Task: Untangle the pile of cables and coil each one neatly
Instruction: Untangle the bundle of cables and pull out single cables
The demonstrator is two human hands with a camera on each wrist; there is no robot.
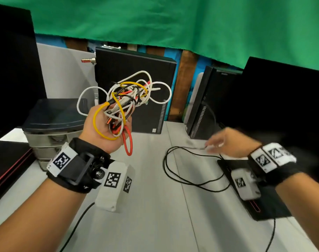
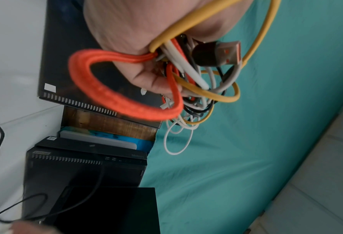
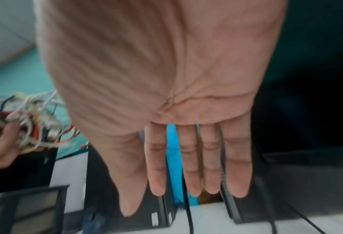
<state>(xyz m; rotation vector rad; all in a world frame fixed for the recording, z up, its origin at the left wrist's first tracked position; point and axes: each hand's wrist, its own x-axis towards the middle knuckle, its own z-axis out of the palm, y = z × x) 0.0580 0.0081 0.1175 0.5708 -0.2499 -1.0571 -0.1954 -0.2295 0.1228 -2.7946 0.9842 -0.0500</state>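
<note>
Gripping the tangled cable bundle [image 1: 129, 95] left of centre in the head view, the left hand [image 1: 107, 131] curls its fingers round white, yellow, orange and black strands, raised above the white table [image 1: 155, 206]. At right, the right hand [image 1: 225, 142] hovers with fingers straight and slightly spread, holding nothing, just above a loose black cable [image 1: 182, 179] lying on the table.

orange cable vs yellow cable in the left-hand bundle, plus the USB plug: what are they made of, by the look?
Orange cable: apparently a braided fabric sleeve; it shows a woven, matte texture. Yellow cable: smooth, slightly glossy jacket, probably rubber or PVC; which one cannot be told. USB plug: shiny metal shell with an orange insert, and a black moulded boot that looks like plastic. All are gripped in the left hand.
</note>
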